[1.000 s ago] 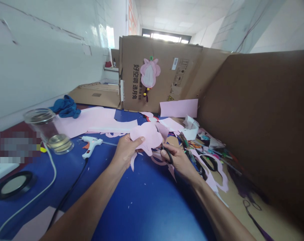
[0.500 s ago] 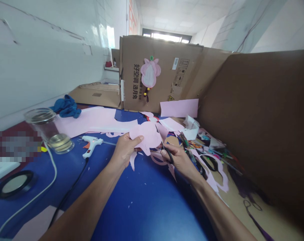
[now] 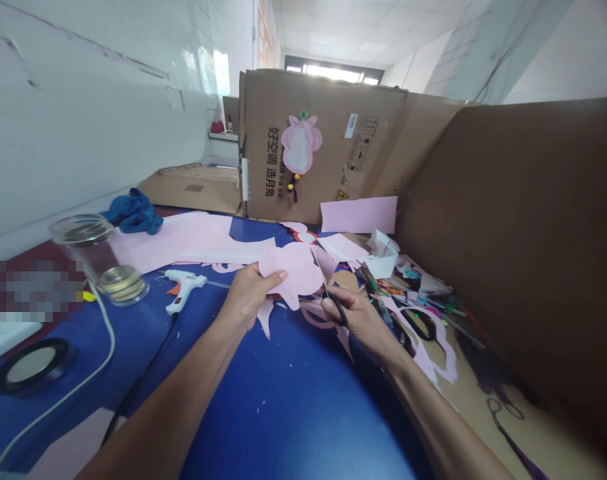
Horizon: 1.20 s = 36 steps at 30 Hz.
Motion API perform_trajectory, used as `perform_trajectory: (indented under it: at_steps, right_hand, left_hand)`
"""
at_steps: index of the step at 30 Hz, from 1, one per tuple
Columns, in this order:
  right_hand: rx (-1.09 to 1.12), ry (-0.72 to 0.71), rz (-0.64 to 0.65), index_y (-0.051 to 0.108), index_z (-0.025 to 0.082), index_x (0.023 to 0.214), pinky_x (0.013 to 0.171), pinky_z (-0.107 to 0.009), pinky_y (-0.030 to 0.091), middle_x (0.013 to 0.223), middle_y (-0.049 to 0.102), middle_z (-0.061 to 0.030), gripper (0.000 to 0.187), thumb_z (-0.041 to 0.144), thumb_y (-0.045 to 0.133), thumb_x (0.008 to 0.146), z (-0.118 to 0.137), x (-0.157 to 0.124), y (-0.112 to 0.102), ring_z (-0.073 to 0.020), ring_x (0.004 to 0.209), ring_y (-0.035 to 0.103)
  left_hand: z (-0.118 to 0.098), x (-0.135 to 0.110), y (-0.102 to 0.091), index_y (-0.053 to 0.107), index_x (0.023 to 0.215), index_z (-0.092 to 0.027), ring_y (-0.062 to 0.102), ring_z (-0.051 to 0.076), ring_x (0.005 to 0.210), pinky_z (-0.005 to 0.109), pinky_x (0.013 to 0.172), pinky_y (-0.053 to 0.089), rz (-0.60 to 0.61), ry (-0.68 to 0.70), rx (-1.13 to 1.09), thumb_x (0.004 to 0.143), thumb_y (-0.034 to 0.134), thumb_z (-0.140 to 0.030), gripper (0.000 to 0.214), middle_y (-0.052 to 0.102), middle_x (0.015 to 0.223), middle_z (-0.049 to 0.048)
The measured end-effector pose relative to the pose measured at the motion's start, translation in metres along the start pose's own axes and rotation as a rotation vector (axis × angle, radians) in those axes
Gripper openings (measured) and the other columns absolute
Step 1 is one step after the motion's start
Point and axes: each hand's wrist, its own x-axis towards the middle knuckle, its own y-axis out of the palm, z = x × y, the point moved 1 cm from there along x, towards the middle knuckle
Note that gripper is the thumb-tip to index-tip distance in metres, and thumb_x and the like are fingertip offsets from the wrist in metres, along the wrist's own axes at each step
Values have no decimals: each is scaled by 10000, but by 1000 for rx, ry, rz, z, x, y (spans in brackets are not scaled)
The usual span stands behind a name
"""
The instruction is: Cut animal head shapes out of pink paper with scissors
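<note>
My left hand [image 3: 251, 293] pinches a pink paper cutout [image 3: 294, 268] with rounded lobes, thumb on top and fingers beneath. In my right hand [image 3: 351, 312] is a pair of black-handled scissors [image 3: 337, 307], the blades pointing up and away along the cutout's right edge. A flap of pink paper stands out just beyond the blades. Under my hands, pink offcuts [image 3: 266, 319] lie on the blue table [image 3: 278, 413]. A finished-looking pink paper shape [image 3: 299, 148] with a pale centre hangs on the cardboard box ahead.
To the left are a white glue gun [image 3: 184, 288], a glass jar [image 3: 99, 260], a tape roll [image 3: 31, 365], cables and a blue cloth [image 3: 135, 212]. Cardboard walls [image 3: 513, 253] stand ahead and right. Paper scraps and tools crowd the right side, with purple-ribboned scissors [image 3: 506, 427] nearer me.
Both hands, the cutout and the scissors stay almost where they were. The whole view has shifted very slightly.
</note>
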Motion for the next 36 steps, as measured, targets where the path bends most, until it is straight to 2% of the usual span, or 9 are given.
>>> perform_trajectory:
  at_steps: [8,11,15,25,31,36]
  right_hand:
    - [-10,19,2,782,169,1111,610,-263,299,674,448,36,455,577,712,921,-2,0,0,-128,638,330]
    - [-1,12,4,756,172,952,611,-265,297,674,452,33,417,585,708,920,1,1,2,-130,641,328]
    - [-1,-8,13,624,181,727,629,-266,308,693,469,22,445,571,703,926,3,1,3,-134,669,354]
    - [-48,3,27,570,193,701,620,-273,297,678,448,29,452,551,674,956,1,0,-1,-138,662,355]
    - [-27,24,25,699,182,883,610,-271,294,675,463,31,395,572,686,945,-5,1,-2,-137,653,354]
    - [8,28,16,631,185,737,608,-264,312,664,458,31,449,591,716,908,-1,1,0,-128,640,354]
  left_hand:
    - [3,6,-7,771,950,-133,760,264,733,367,634,626,6,6,49,655,899,-323,374,807,896,127]
    - [4,6,-7,771,943,-135,757,260,727,367,635,626,12,4,49,651,898,-316,367,805,893,123]
    - [3,6,-6,776,932,-132,756,262,716,373,631,626,20,-4,53,649,890,-297,347,806,890,125]
    - [3,6,-8,774,930,-129,751,252,707,363,632,612,12,-6,90,676,883,-318,335,804,886,133]
    - [0,6,-9,781,930,-126,742,248,675,378,628,618,-3,-18,69,663,890,-301,337,807,881,133]
    - [0,6,-9,774,897,-124,733,238,660,373,636,615,23,-10,63,635,918,-315,355,804,851,118]
